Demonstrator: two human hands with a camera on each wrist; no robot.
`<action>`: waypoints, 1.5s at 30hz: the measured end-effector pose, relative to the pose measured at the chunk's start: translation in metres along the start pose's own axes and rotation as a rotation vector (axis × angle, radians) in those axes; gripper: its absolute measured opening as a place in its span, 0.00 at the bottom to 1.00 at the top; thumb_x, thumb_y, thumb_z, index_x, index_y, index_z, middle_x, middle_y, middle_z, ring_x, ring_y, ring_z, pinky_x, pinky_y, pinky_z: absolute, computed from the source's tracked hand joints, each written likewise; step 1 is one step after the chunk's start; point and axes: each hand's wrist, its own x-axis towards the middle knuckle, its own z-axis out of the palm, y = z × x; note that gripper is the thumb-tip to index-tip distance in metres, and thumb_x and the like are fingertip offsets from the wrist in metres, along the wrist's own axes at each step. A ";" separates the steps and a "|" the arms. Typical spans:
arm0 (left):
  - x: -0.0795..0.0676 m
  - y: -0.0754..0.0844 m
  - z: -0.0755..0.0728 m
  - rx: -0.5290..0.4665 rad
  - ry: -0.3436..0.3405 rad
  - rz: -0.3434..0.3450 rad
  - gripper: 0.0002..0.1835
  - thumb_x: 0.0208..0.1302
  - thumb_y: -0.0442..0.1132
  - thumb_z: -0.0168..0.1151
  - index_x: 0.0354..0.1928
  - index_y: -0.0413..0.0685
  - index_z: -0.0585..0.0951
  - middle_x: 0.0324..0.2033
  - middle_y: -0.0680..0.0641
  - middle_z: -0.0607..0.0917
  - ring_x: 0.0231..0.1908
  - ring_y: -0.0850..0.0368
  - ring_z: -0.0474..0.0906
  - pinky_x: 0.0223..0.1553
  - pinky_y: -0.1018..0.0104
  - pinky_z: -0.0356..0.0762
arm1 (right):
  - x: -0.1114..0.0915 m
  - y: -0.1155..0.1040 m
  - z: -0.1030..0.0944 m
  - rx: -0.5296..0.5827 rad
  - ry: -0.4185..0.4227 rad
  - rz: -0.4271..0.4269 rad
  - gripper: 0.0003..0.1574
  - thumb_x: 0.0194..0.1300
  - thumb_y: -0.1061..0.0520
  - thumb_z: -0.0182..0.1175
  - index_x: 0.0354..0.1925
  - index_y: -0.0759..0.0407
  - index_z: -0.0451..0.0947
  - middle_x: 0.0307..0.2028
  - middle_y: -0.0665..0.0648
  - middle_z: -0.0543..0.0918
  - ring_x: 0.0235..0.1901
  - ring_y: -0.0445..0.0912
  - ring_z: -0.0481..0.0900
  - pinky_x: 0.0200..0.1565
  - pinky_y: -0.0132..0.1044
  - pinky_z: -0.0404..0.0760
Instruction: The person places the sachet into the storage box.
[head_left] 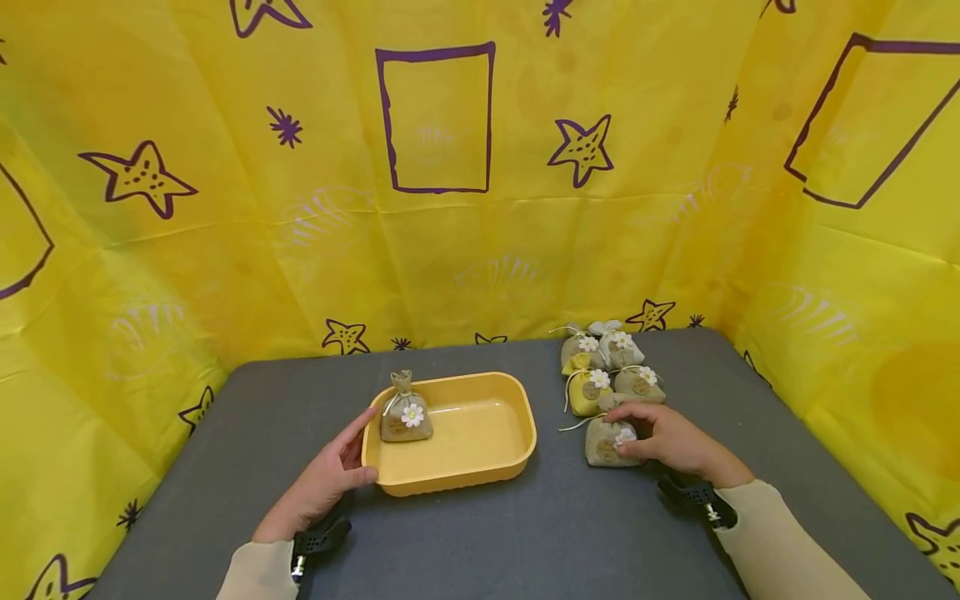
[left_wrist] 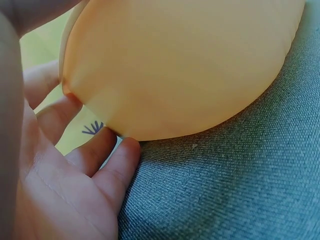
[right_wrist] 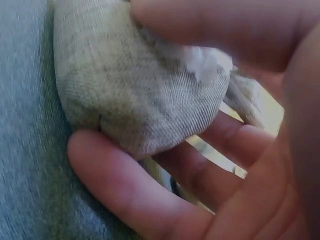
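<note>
Right hand (head_left: 671,440) has a beige bag (head_left: 602,452) pinched between thumb and fingers, right half of the table (head_left: 465,542), toward its right edge. Bag sits at the fingertips, to the left of the palm; can't tell if its base touches the table. Left hand (head_left: 322,479) grips the left end of a yellow tray (head_left: 459,481), thumb by the near left corner, fingers along the outside. Inside the tray, against the left end near its far corner, a brown bag (head_left: 393,419) stands upright with a white flower (head_left: 412,415). Just beyond the held bag, toward the table's far right corner: a yellow bag (head_left: 576,402) plus three others, bunched close.

Fingers partly hide the held bag's neck and flower. Right-wrist view blurs the flower to a white smudge; left-wrist view cuts the tray off at the top. Round tags on the bags, lettering too small to read.
</note>
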 end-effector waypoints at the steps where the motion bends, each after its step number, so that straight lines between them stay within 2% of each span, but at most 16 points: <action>1: 0.000 0.000 0.000 -0.001 -0.001 0.004 0.47 0.68 0.36 0.66 0.79 0.48 0.47 0.77 0.40 0.44 0.74 0.42 0.48 0.60 0.67 0.67 | 0.000 0.000 -0.001 -0.016 0.010 -0.014 0.24 0.59 0.55 0.74 0.54 0.54 0.82 0.52 0.58 0.80 0.43 0.47 0.77 0.36 0.38 0.82; 6: 0.002 -0.003 0.002 -0.015 -0.016 0.018 0.47 0.68 0.35 0.65 0.80 0.48 0.47 0.77 0.40 0.44 0.74 0.42 0.48 0.61 0.67 0.67 | -0.003 -0.004 -0.007 -0.091 0.100 -0.028 0.20 0.57 0.54 0.75 0.49 0.51 0.85 0.48 0.52 0.83 0.45 0.44 0.78 0.44 0.35 0.79; 12: 0.001 -0.004 0.004 -0.015 -0.011 0.004 0.47 0.68 0.36 0.66 0.79 0.49 0.48 0.77 0.40 0.45 0.74 0.43 0.49 0.60 0.68 0.67 | -0.010 -0.017 -0.015 -0.136 0.227 0.006 0.18 0.55 0.56 0.76 0.46 0.51 0.87 0.47 0.53 0.84 0.44 0.45 0.80 0.42 0.35 0.81; 17: -0.001 -0.003 0.004 -0.013 -0.008 -0.005 0.47 0.68 0.37 0.66 0.79 0.48 0.47 0.77 0.40 0.44 0.74 0.43 0.48 0.60 0.69 0.67 | -0.008 -0.032 -0.019 -0.178 0.320 0.025 0.17 0.54 0.60 0.76 0.44 0.53 0.87 0.47 0.54 0.83 0.44 0.49 0.80 0.42 0.35 0.80; 20: -0.001 -0.002 0.003 -0.014 -0.004 -0.008 0.47 0.68 0.37 0.66 0.79 0.48 0.47 0.77 0.40 0.44 0.74 0.43 0.48 0.60 0.68 0.67 | -0.005 -0.041 -0.020 -0.184 0.359 0.048 0.17 0.54 0.62 0.75 0.44 0.55 0.87 0.47 0.55 0.83 0.47 0.53 0.79 0.43 0.37 0.80; 23: 0.000 -0.001 0.003 -0.009 0.002 -0.009 0.47 0.68 0.37 0.66 0.79 0.49 0.48 0.77 0.40 0.44 0.74 0.43 0.48 0.60 0.67 0.67 | -0.001 -0.052 -0.022 -0.162 0.383 0.088 0.17 0.56 0.63 0.73 0.46 0.57 0.86 0.49 0.57 0.83 0.53 0.57 0.77 0.47 0.43 0.79; 27: 0.000 0.001 0.002 -0.004 0.005 -0.008 0.47 0.68 0.36 0.66 0.79 0.49 0.48 0.77 0.40 0.44 0.74 0.43 0.47 0.61 0.67 0.66 | 0.006 -0.067 -0.022 -0.123 0.395 0.139 0.18 0.59 0.61 0.71 0.49 0.58 0.85 0.55 0.61 0.80 0.58 0.61 0.74 0.48 0.50 0.78; 31: -0.001 0.001 0.001 -0.007 0.005 -0.004 0.47 0.67 0.35 0.66 0.79 0.48 0.48 0.77 0.40 0.43 0.74 0.42 0.47 0.61 0.66 0.66 | 0.016 -0.081 -0.019 -0.053 0.396 0.153 0.19 0.61 0.61 0.69 0.52 0.59 0.83 0.60 0.64 0.76 0.56 0.63 0.75 0.43 0.45 0.81; 35: -0.001 0.002 0.001 -0.010 0.007 -0.007 0.46 0.67 0.34 0.66 0.79 0.48 0.48 0.77 0.40 0.43 0.74 0.42 0.46 0.61 0.66 0.66 | 0.030 -0.095 -0.012 0.026 0.362 0.148 0.22 0.62 0.60 0.69 0.55 0.58 0.82 0.61 0.61 0.75 0.56 0.63 0.75 0.41 0.42 0.82; 39: -0.001 0.003 0.001 -0.016 0.005 -0.009 0.46 0.67 0.34 0.65 0.79 0.47 0.48 0.77 0.40 0.43 0.74 0.42 0.45 0.61 0.66 0.66 | 0.046 -0.111 -0.001 0.071 0.308 0.120 0.23 0.63 0.58 0.69 0.57 0.56 0.82 0.60 0.59 0.76 0.53 0.61 0.78 0.42 0.47 0.83; 45: -0.001 0.004 0.001 -0.021 -0.003 0.003 0.47 0.68 0.34 0.65 0.79 0.47 0.47 0.77 0.40 0.43 0.74 0.42 0.45 0.61 0.67 0.66 | 0.069 -0.134 0.019 0.006 0.272 0.082 0.23 0.62 0.57 0.68 0.56 0.49 0.82 0.60 0.53 0.76 0.53 0.58 0.79 0.43 0.48 0.83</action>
